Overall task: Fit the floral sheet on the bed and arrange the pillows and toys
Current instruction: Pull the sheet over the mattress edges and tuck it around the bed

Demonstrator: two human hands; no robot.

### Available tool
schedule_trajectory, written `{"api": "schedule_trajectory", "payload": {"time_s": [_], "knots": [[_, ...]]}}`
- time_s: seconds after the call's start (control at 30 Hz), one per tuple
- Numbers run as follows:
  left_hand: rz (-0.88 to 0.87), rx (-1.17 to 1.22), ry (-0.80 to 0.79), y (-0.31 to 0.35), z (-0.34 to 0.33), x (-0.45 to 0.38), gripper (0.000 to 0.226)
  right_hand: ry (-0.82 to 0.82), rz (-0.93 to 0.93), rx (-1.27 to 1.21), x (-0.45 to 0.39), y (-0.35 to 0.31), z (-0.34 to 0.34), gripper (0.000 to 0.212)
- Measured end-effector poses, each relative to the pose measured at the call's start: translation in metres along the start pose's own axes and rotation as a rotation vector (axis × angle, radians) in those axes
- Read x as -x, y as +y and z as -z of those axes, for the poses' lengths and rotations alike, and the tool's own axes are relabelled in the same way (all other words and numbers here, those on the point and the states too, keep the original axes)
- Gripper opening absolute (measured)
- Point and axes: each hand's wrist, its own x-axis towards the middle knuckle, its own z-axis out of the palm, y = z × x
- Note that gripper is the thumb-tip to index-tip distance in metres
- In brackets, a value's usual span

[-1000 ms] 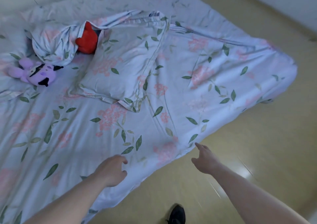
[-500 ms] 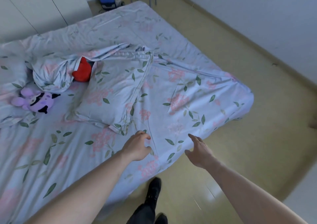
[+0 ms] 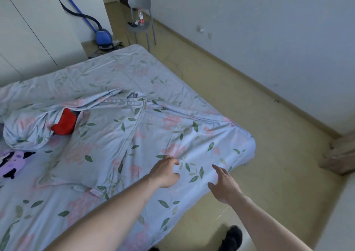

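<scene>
The pale blue floral sheet (image 3: 201, 147) covers the bed, wrinkled toward its near right corner. A flat floral pillow (image 3: 99, 145) lies on the sheet, and a second bundled pillow (image 3: 25, 129) sits at the left. A red toy (image 3: 64, 124) is wedged between them. A purple plush toy (image 3: 11, 164) lies at the left edge, partly cut off. My left hand (image 3: 166, 172) hovers over the sheet with loosely curled fingers, holding nothing. My right hand (image 3: 223, 185) reaches over the bed's edge with fingers spread.
A grey chair (image 3: 141, 22) with a bottle on its seat stands at the back by the wall. A blue vacuum cleaner (image 3: 103, 38) sits beyond the bed's far end. Tan floor runs along the right side. My black shoe (image 3: 231, 238) is near the bed.
Both hands have moved forward along the bed's edge toward the near right corner. The view has lifted, showing the chair and vacuum.
</scene>
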Motion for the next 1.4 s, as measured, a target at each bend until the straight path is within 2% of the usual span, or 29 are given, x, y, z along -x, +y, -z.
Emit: {"api": "schedule_trajectory", "payload": {"time_s": [0.1, 0.17, 0.3, 0.33, 0.4, 0.53, 0.8, 1.07, 1.17, 1.4], "knots": [[0.017, -0.003, 0.034, 0.055, 0.002, -0.042, 0.053, 0.023, 0.018, -0.034, -0.026, 0.031, 0.045, 0.075], [0.051, 0.002, 0.058, 0.067, 0.003, -0.056, 0.053, 0.019, 0.026, -0.031, -0.036, 0.041, 0.060, 0.074], [0.131, 0.040, 0.038, 0.132, -0.019, -0.085, 0.052, -0.052, 0.022, 0.041, -0.046, 0.118, 0.119, 0.075], [0.149, 0.050, 0.018, 0.131, -0.023, -0.082, 0.052, -0.071, 0.016, 0.061, -0.046, 0.123, 0.123, 0.075], [0.171, 0.077, 0.041, 0.171, -0.030, -0.102, 0.053, -0.083, 0.026, 0.108, -0.066, 0.165, 0.171, 0.075], [0.214, 0.134, 0.085, 0.206, -0.023, -0.131, 0.056, -0.066, 0.069, 0.121, -0.110, 0.183, 0.236, 0.075], [0.331, 0.283, 0.203, 0.249, -0.007, -0.228, 0.055, -0.099, 0.268, 0.191, -0.214, 0.161, 0.315, 0.071], [0.475, 0.457, 0.202, 0.269, 0.006, -0.337, 0.054, -0.171, 0.397, 0.268, -0.318, 0.146, 0.387, 0.069], [0.519, 0.481, 0.196, 0.280, 0.013, -0.363, 0.054, -0.209, 0.407, 0.294, -0.352, 0.140, 0.408, 0.069], [0.622, 0.543, 0.285, 0.293, 0.033, -0.412, 0.057, -0.286, 0.577, 0.444, -0.436, 0.101, 0.434, 0.068]]}}
